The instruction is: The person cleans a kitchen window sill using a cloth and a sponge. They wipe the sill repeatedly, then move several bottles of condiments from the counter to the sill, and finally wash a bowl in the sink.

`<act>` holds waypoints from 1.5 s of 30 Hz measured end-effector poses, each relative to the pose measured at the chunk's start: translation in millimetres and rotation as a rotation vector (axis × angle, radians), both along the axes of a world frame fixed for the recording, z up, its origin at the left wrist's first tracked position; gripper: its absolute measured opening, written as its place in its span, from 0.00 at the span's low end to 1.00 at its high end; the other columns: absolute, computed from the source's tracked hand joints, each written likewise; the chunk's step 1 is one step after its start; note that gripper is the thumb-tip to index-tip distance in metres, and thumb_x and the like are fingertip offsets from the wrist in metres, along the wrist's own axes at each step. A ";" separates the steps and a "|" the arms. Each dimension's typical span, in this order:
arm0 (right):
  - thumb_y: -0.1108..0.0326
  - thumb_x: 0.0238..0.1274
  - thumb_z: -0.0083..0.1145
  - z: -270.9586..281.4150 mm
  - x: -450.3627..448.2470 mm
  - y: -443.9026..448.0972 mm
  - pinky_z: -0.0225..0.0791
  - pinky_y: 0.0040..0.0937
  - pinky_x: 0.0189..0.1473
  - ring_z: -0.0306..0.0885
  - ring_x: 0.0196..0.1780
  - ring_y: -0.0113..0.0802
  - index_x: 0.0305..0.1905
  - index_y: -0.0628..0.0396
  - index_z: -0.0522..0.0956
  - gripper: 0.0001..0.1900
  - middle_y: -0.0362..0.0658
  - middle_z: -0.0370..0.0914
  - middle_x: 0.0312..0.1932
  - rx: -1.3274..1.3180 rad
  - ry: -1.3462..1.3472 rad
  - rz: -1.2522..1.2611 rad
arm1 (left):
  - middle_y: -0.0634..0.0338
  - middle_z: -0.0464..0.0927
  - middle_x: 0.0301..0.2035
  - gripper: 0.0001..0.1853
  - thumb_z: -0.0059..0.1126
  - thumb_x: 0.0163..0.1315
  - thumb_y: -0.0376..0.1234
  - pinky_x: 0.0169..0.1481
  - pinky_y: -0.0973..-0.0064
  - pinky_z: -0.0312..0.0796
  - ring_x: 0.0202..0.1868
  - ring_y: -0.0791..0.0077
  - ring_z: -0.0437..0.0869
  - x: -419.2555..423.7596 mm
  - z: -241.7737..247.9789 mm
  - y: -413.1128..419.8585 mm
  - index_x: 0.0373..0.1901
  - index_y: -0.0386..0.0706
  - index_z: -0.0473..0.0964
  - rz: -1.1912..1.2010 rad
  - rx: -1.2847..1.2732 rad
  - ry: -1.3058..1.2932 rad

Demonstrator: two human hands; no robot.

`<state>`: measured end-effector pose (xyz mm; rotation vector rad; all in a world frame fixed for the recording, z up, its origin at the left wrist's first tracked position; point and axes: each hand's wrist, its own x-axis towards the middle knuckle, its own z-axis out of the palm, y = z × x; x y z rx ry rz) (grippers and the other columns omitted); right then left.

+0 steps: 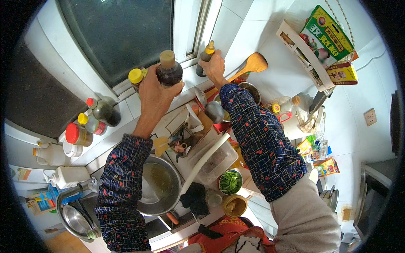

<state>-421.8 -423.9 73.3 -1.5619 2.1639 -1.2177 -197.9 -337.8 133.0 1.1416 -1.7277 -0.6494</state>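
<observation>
My left hand (158,91) is closed around a dark sauce bottle (170,71) with a tan cap, above the window ledge. Just left of it is a yellow-capped jar (136,77), partly hidden by the hand. Further right, my right hand (215,66) grips a dark squeeze bottle (205,61) with a yellow nozzle top, at the ledge near the tiled corner. Both sleeves have dark patterned covers. Beside the right wrist leans a wooden spatula (254,63). Below the hands lie a metal pot (172,186) holding some liquid and a metal bowl of chopped greens (231,182).
Several bottles and jars, including a red-lidded jar (79,134), line the ledge (126,117) at left. A clear plastic bin (218,161), utensils and a wooden mortar (234,205) crowd the counter. A white rack (305,57) with packets hangs at upper right. A curved faucet (61,202) stands lower left.
</observation>
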 end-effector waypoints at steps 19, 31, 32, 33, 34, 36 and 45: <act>0.66 0.50 0.72 147.8 -91.6 112.4 0.75 0.35 0.51 0.81 0.46 0.37 0.52 0.64 0.71 0.26 0.52 0.81 0.44 0.026 0.237 0.328 | 0.42 0.82 0.40 0.34 0.76 0.43 0.40 0.50 0.65 0.78 0.43 0.56 0.86 -87.4 -55.4 -102.6 0.47 0.28 0.73 -0.159 0.162 -0.153; 0.66 0.47 0.73 135.3 -132.1 197.6 0.76 0.36 0.51 0.82 0.45 0.37 0.50 0.67 0.70 0.28 0.53 0.82 0.42 -0.006 -0.059 0.290 | 0.44 0.82 0.43 0.33 0.76 0.42 0.38 0.54 0.65 0.77 0.46 0.56 0.85 -137.8 -78.8 -129.6 0.49 0.30 0.73 -0.177 0.109 -0.189; 0.65 0.47 0.73 132.6 -135.5 198.1 0.76 0.36 0.51 0.82 0.46 0.37 0.51 0.67 0.70 0.28 0.53 0.82 0.43 -0.005 -0.065 0.294 | 0.44 0.82 0.43 0.33 0.76 0.43 0.38 0.54 0.65 0.77 0.46 0.56 0.85 -140.1 -82.7 -132.1 0.49 0.31 0.73 -0.172 0.112 -0.177; 0.65 0.47 0.73 131.2 -136.3 198.2 0.76 0.36 0.52 0.82 0.46 0.37 0.51 0.67 0.70 0.29 0.53 0.82 0.43 -0.002 -0.073 0.300 | 0.44 0.82 0.43 0.33 0.76 0.43 0.37 0.54 0.65 0.77 0.46 0.56 0.85 -140.3 -87.5 -134.6 0.49 0.31 0.73 -0.166 0.119 -0.166; 0.67 0.48 0.73 130.6 -135.5 197.4 0.76 0.36 0.54 0.81 0.49 0.37 0.53 0.66 0.70 0.29 0.52 0.81 0.45 0.017 -0.102 0.303 | 0.44 0.82 0.44 0.32 0.76 0.43 0.37 0.54 0.65 0.77 0.47 0.56 0.85 -139.9 -92.3 -136.7 0.50 0.31 0.73 -0.159 0.126 -0.155; 0.70 0.50 0.73 132.7 -132.9 194.3 0.75 0.35 0.58 0.78 0.54 0.36 0.57 0.63 0.69 0.30 0.48 0.79 0.49 0.053 -0.152 0.309 | 0.44 0.82 0.44 0.32 0.76 0.44 0.37 0.54 0.65 0.76 0.47 0.56 0.85 -140.2 -98.3 -137.8 0.50 0.32 0.73 -0.158 0.120 -0.146; 0.71 0.51 0.72 133.7 -120.5 175.4 0.73 0.36 0.59 0.78 0.55 0.36 0.57 0.62 0.71 0.29 0.48 0.79 0.51 0.017 -0.194 0.370 | 0.42 0.79 0.46 0.31 0.75 0.44 0.36 0.53 0.60 0.74 0.50 0.54 0.82 -153.7 -103.3 -135.5 0.49 0.33 0.71 -0.293 0.080 -0.034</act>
